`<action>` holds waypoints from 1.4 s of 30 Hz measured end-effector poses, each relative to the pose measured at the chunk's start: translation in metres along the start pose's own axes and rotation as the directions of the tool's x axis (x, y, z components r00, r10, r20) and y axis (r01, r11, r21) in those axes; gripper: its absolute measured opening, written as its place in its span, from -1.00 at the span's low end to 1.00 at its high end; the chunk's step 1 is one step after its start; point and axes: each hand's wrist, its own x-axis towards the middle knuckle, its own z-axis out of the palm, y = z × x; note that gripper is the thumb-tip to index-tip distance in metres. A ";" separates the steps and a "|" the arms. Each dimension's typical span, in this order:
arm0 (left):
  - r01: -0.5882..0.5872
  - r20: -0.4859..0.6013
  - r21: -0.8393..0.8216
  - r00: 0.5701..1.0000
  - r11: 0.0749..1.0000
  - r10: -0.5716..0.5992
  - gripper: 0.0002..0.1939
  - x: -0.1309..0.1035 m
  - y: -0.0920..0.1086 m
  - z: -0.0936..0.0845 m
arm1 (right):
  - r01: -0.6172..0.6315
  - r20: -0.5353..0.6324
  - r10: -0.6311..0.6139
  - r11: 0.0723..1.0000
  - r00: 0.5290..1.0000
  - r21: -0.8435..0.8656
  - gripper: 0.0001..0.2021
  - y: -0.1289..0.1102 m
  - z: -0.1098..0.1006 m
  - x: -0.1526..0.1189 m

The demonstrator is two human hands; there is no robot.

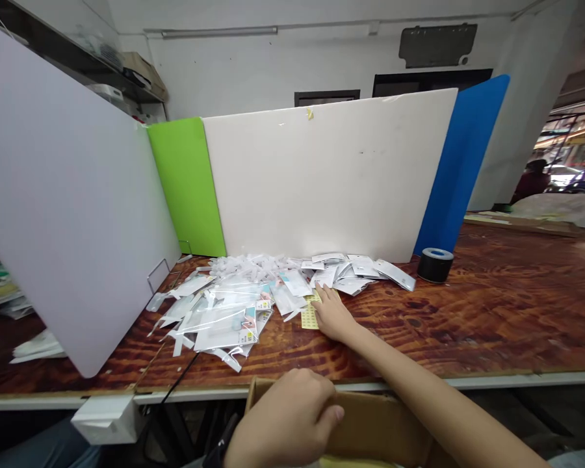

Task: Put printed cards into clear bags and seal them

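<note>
Two hands apart | right hand (332, 315) spread on yellow sheet (309, 318), right of packets (229, 325) | left hand (285, 416) curled above box (375, 422), contents unclear | risk: sliding sheet may drag loose packets nearward

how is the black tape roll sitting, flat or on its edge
Flat. The round end of the black tape roll, with its hole, faces up, and its black outer side rises from the table.
</note>
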 end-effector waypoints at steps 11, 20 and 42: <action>0.244 -0.637 -0.130 0.722 0.961 -0.269 -0.47 0.006 -0.018 0.015 | 0.228 -0.335 -0.175 0.965 0.926 0.126 -0.85 -0.021 -0.086 -0.011; -0.136 -0.263 -0.883 0.936 0.450 -0.235 -0.42 0.014 0.007 0.001 | 0.293 -0.417 -0.092 0.844 0.904 0.449 -0.91 -0.060 -0.122 -0.100; -0.300 -0.297 -0.952 0.863 0.058 -0.408 -0.71 0.010 0.010 -0.004 | 0.294 -0.303 -0.241 0.945 0.922 0.142 -0.65 -0.068 -0.094 -0.123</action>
